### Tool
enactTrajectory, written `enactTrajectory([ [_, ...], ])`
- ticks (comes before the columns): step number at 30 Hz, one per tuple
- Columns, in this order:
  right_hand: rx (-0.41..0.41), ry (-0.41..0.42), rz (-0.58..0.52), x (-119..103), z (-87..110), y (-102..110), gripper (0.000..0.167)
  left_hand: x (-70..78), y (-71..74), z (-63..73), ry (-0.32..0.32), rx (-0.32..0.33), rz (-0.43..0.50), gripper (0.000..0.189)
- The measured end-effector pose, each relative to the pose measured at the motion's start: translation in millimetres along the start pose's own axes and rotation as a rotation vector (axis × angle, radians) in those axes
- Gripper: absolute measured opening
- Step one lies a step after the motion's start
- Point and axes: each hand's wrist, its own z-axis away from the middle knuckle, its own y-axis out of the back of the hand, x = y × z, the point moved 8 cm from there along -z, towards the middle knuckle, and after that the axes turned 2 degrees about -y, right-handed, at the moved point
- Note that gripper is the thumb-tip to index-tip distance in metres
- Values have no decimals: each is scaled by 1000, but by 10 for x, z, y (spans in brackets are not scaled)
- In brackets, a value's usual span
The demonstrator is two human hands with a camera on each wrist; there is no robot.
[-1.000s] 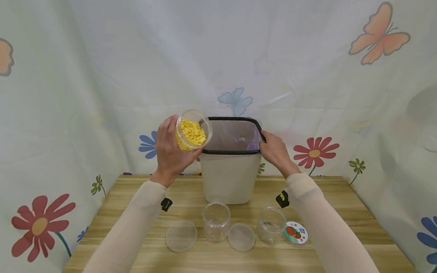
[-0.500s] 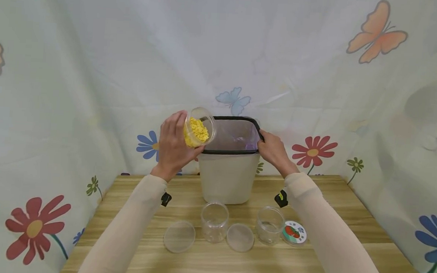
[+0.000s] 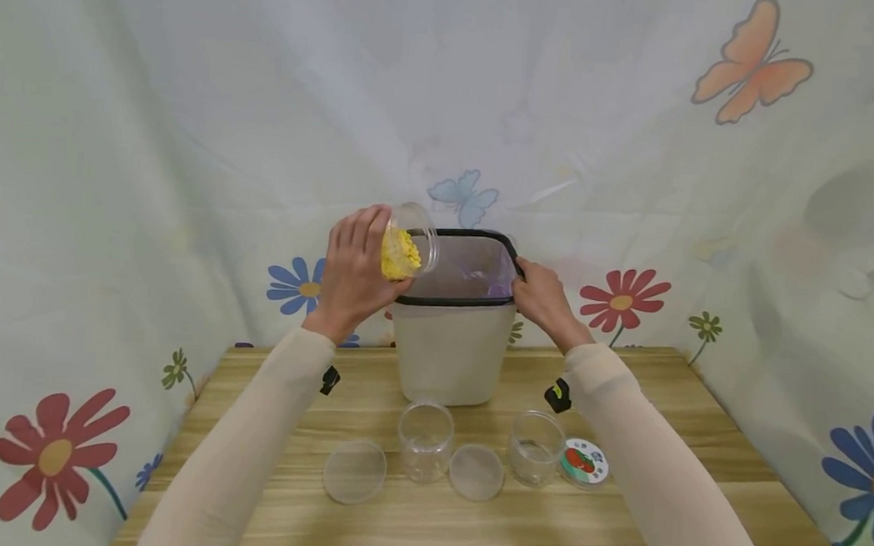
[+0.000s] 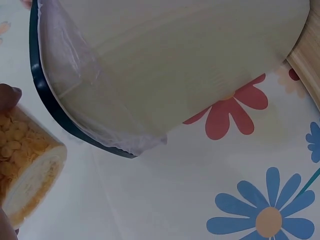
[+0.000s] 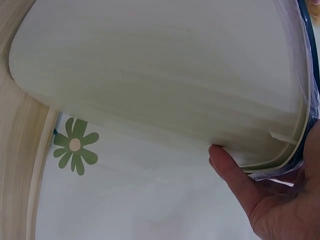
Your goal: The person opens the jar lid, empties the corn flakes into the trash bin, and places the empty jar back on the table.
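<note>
My left hand grips a clear plastic jar that is partly filled with yellow flakes. The jar is tipped sideways, its mouth turned right over the left rim of a trash can. In the left wrist view the jar's base faces the camera, beside the can's dark rim. My right hand holds the can's right rim; the right wrist view shows the thumb against the outer wall. The can is cream with a black rim and a thin plastic liner.
On the wooden table in front of the can stand two clear jars, one left and one right. Two clear lids and a printed lid with a tomato picture lie beside them. A flowered curtain hangs behind.
My left hand has moved right and slightly up, tilting the jar further over the can. The flakes have slid toward the jar's mouth. My right hand keeps its hold on the rim.
</note>
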Motion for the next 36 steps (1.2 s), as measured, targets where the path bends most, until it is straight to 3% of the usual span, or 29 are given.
enactTrajectory([
  [16, 17, -1, 10, -58, -3, -7, 56, -29, -167, -172, -35, -115, -72, 100],
  [36, 43, -4, -3, -44, 15, -1, 57, -83, -397, -262, -42, -270, -115, 97],
])
